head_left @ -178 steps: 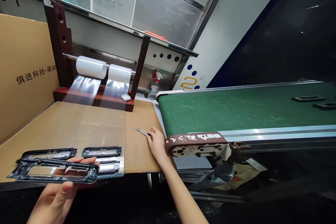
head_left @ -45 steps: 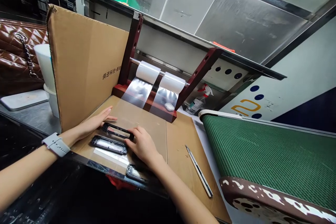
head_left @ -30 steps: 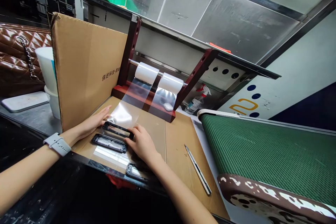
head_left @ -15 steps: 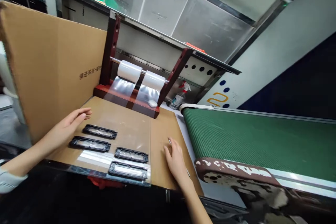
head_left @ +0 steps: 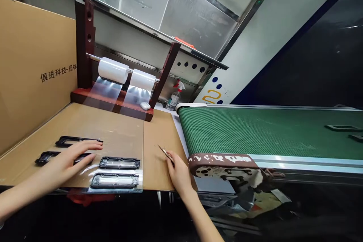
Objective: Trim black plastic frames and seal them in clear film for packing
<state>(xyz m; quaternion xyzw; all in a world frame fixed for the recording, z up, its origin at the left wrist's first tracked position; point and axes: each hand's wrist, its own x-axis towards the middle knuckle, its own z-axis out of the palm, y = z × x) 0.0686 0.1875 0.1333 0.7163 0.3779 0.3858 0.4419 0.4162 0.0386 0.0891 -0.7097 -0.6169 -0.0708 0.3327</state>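
My left hand (head_left: 72, 159) hovers over two black rectangular frames on the left, its fingers stretched out and holding nothing. It partly hides the upper frame (head_left: 64, 141) and the lower frame (head_left: 47, 157). To its right lie two more black frames, one (head_left: 119, 163) above the other (head_left: 115, 180), each with a pale strip along its middle. All rest on a clear sheet over the cardboard (head_left: 155, 170). My right hand (head_left: 180, 172) is closed around slim pointed tweezers (head_left: 164, 151), their tip facing up and left above the bare cardboard.
Two rolls of clear film (head_left: 113, 70) hang on a rod in a dark red stand (head_left: 124, 112), a small white object (head_left: 145, 106) on its base. A spray bottle (head_left: 173, 98) stands behind. At right runs a green conveyor belt (head_left: 241, 132) carrying black frames (head_left: 342, 127). Tall cardboard (head_left: 36, 56) stands left.
The view has swung to the right, bringing frames on the belt into sight. My left hand has moved over the left frames. The tweezers in my right hand now point forward with the tip showing.
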